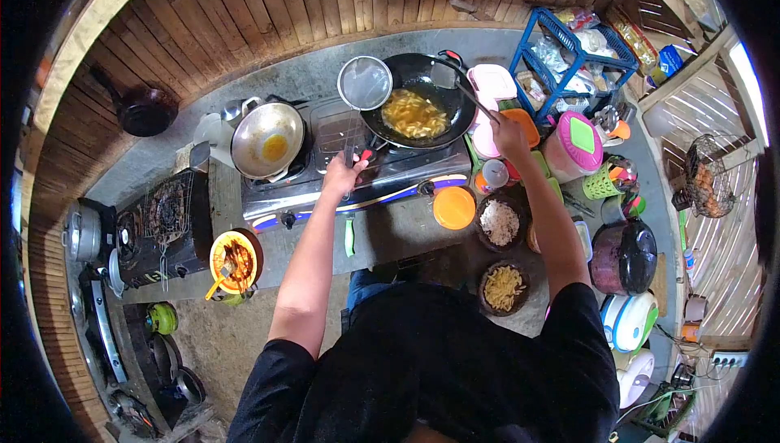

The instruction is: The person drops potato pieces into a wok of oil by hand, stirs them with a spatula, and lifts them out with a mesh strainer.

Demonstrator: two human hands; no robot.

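Note:
My left hand (344, 175) is closed around the handle of a fine-mesh strainer (364, 83), whose basket hangs over the left rim of a black wok (406, 69). The wok's red-tipped near handle (367, 154) lies right beside that hand's fingers; whether they touch it I cannot tell. In the wok, pale yellow pieces (415, 114) sit in bubbling oil. My right hand (509, 136) grips the handle of a spatula (444, 76), its blade at the wok's far right side. Left of the strainer, a lighter pan (268, 138) with some yellow liquid rests on the other burner.
A gas stove (357, 199) carries both pans. Right of it stand an orange lid (454, 208), a bowl of white food (499, 223), a bowl of yellow pieces (504, 288) and a blue rack (569, 61). An orange-rimmed bowl of red sauce (234, 262) is at left, near a grill (162, 207).

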